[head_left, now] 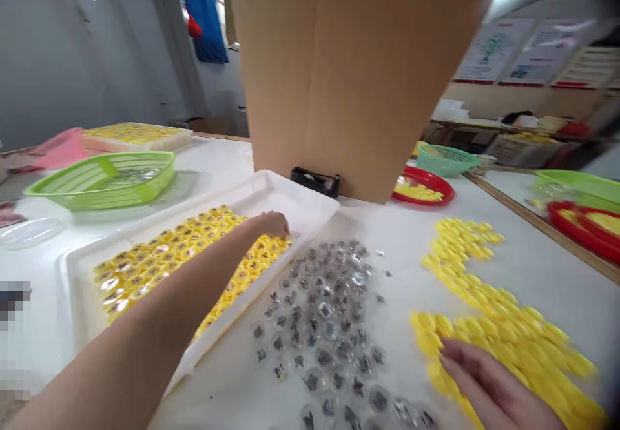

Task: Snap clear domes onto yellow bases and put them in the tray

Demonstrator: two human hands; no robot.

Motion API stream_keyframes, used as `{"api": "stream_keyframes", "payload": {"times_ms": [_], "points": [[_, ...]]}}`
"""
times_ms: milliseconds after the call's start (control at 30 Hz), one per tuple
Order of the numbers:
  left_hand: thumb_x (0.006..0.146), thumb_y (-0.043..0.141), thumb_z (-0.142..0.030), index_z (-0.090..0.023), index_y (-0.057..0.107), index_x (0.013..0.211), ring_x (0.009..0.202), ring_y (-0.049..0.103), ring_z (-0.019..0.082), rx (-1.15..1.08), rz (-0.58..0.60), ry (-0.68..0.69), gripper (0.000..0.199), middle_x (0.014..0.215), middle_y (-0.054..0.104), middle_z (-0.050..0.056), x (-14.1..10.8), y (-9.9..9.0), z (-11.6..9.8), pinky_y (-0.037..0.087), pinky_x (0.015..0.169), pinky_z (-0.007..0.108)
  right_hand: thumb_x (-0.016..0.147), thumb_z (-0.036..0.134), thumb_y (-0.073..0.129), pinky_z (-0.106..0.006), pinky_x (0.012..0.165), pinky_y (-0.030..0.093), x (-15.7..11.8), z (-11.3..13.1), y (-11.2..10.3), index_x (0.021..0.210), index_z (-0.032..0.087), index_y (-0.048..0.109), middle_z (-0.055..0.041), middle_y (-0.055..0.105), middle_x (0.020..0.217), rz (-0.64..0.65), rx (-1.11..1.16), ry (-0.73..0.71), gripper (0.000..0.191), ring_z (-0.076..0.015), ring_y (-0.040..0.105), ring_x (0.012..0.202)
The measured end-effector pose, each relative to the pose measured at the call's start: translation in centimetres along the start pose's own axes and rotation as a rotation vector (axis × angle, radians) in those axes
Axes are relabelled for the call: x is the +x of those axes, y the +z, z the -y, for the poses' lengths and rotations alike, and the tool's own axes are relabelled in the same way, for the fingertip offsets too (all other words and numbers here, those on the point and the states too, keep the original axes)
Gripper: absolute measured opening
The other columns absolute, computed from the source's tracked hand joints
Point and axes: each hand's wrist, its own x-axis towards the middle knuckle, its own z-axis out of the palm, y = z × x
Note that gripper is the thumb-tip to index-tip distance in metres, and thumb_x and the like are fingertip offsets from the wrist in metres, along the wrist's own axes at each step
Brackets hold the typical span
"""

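Note:
My left hand (275, 223) reaches over the far end of a white tray (303, 201), at the edge of rows of yellow discs with dark printed centres (169, 249). Its fingers point down and are mostly hidden behind the hand. At the lower right, my right hand (494, 378) has thumb and forefinger pinched together at the rim of a yellow disc (427, 341). That disc lies at the border of a spread of plain yellow discs (527, 339). Between the hands, many clear round domes with small dark figures (329, 314) are scattered on the white table (217, 398).
A large cardboard sheet (349, 81) stands upright behind the tray, with a black tape dispenser (316, 181) at its foot. Green baskets (104, 181) stand left and right. Red plates (448, 191) hold yellow pieces. Another filled tray (138, 134) lies at the back left.

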Motion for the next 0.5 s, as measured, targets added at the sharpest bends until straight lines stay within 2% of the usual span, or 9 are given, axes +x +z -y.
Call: {"api": "stream_keyframes", "payload": {"times_ms": [100, 200, 300, 367, 400, 500], "points": [[0.085, 0.057, -0.026, -0.012, 0.062, 0.099, 0.094, 0.057, 0.019, 0.028, -0.119, 0.070, 0.021, 0.094, 0.063, 0.004, -1.8, -0.5, -1.4, 0.045, 0.088, 0.040, 0.083, 0.038, 0.049, -0.034, 0.077, 0.049, 1.9, 2.5, -1.5, 0.095, 0.023, 0.063, -0.0071, 0.064, 0.096, -0.043, -0.290, -0.164, 0.024, -0.0224, 0.062, 0.086], [0.083, 0.055, -0.021, -0.013, 0.064, 0.103, 0.094, 0.054, 0.021, 0.034, -0.265, 0.099, 0.024, 0.083, 0.063, 0.002, -3.6, -1.9, -3.2, 0.038, 0.094, 0.041, 0.085, 0.026, 0.045, -0.031, 0.075, 0.045, 4.0, 3.9, -1.8, 0.105, 0.019, 0.060, -0.0079, 0.057, 0.101, 0.073, -0.668, -0.124, 0.026, -0.0205, 0.060, 0.091], [0.084, 0.051, -0.026, -0.019, 0.066, 0.105, 0.088, 0.054, 0.022, -0.024, -0.437, 0.143, 0.027, 0.092, 0.064, 0.003, -7.1, -2.3, -6.0, 0.040, 0.089, 0.039, 0.081, 0.029, 0.052, -0.029, 0.069, 0.043, 5.3, 4.5, -1.0, 0.103, 0.019, 0.062, -0.0073, 0.056, 0.101, 0.169, -0.765, -0.093, 0.026, -0.0204, 0.059, 0.091], [0.083, 0.052, -0.029, -0.022, 0.067, 0.101, 0.086, 0.055, 0.021, -0.137, -0.516, 0.244, 0.025, 0.099, 0.065, 0.003, -10.0, -1.2, -8.2, 0.041, 0.085, 0.035, 0.079, 0.032, 0.056, -0.028, 0.067, 0.042, 5.9, 4.8, -0.4, 0.098, 0.019, 0.065, -0.0075, 0.057, 0.098, 0.216, -0.779, -0.082, 0.025, -0.0209, 0.059, 0.090], [0.082, 0.054, -0.030, -0.022, 0.068, 0.099, 0.086, 0.055, 0.021, -0.206, -0.519, 0.303, 0.024, 0.100, 0.066, 0.003, -11.4, -0.1, -9.2, 0.042, 0.084, 0.034, 0.078, 0.033, 0.056, -0.028, 0.066, 0.041, 6.2, 4.9, -0.1, 0.096, 0.018, 0.065, -0.0081, 0.058, 0.098, 0.238, -0.790, -0.073, 0.025, -0.0214, 0.059, 0.089], [0.081, 0.056, -0.032, -0.024, 0.069, 0.096, 0.094, 0.056, 0.023, -0.372, -0.375, 0.395, 0.022, 0.101, 0.066, 0.004, -14.1, 4.2, -11.4, 0.042, 0.085, 0.034, 0.078, 0.033, 0.055, -0.030, 0.064, 0.041, 6.8, 5.2, 0.1, 0.093, 0.018, 0.067, -0.0102, 0.060, 0.100, 0.294, -0.826, -0.038, 0.025, -0.0231, 0.060, 0.087]]}}
